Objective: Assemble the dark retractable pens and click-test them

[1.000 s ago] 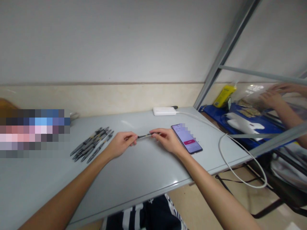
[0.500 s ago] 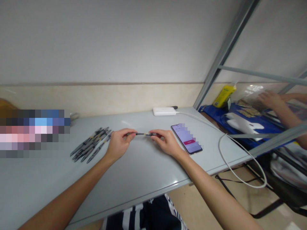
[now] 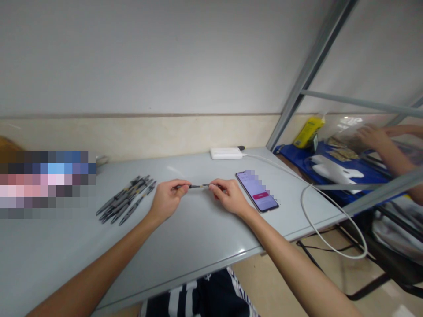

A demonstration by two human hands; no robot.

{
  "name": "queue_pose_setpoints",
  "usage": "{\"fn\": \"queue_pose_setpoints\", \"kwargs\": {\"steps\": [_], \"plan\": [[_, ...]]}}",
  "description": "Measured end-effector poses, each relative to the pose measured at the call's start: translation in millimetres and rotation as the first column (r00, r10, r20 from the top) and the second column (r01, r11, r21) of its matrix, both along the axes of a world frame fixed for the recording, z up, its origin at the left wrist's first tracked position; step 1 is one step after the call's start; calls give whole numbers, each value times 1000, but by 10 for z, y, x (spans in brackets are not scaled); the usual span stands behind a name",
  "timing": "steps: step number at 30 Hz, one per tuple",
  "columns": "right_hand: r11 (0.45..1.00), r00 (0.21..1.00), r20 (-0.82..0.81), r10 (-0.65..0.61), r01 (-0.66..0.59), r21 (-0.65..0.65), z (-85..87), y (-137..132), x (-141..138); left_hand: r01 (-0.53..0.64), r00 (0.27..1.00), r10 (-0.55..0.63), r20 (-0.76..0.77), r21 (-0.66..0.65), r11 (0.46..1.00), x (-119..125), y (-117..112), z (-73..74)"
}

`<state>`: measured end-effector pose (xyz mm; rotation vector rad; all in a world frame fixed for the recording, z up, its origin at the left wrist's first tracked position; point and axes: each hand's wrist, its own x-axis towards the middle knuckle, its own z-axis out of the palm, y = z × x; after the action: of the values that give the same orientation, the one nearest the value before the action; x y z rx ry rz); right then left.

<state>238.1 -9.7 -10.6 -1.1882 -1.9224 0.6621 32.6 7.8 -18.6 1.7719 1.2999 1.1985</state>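
Since a moment ago the two hands have drawn a little closer along the pen (image 3: 198,186), held level just above the table (image 3: 185,237), right of the pen pile (image 3: 127,199). The left hand (image 3: 167,200) and right hand (image 3: 231,197) each pinch one end. It looks light, stiff and slick, best gripped at the barrel ends.

Left hand (image 3: 167,200) and right hand (image 3: 231,197) pinch opposite ends of one pen (image 3: 198,186), held level just above the grey table (image 3: 198,237). Pile of pens (image 3: 127,200) lies left of the left hand. Phone (image 3: 257,191), screen lit, just right of the right hand. White power bank (image 3: 226,153) with cable (image 3: 317,207) at far edge.
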Motion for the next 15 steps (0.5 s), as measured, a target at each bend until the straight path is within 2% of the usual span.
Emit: {"fn": "queue_pose_setpoints", "kwargs": {"steps": [5, 9, 12, 15], "plan": [[987, 986, -167, 6, -33, -158, 11, 11, -22, 5, 999, -6, -54, -13, 1000, -9, -6, 9], [972, 919, -392, -31, -64, -226, 15, 46, -34, 41, 998, -42, -36, -17, 999, 15, -11, -11], [980, 841, -539, -44, -69, -188, 4, 93, -52, 176, 982, -169, 90, -84, 981, 71, -44, -26], [986, 739, -669, -80, -38, -160, 25, 153, -83, 349, 931, -322, 170, -164, 923, 125, -93, -33]]}}
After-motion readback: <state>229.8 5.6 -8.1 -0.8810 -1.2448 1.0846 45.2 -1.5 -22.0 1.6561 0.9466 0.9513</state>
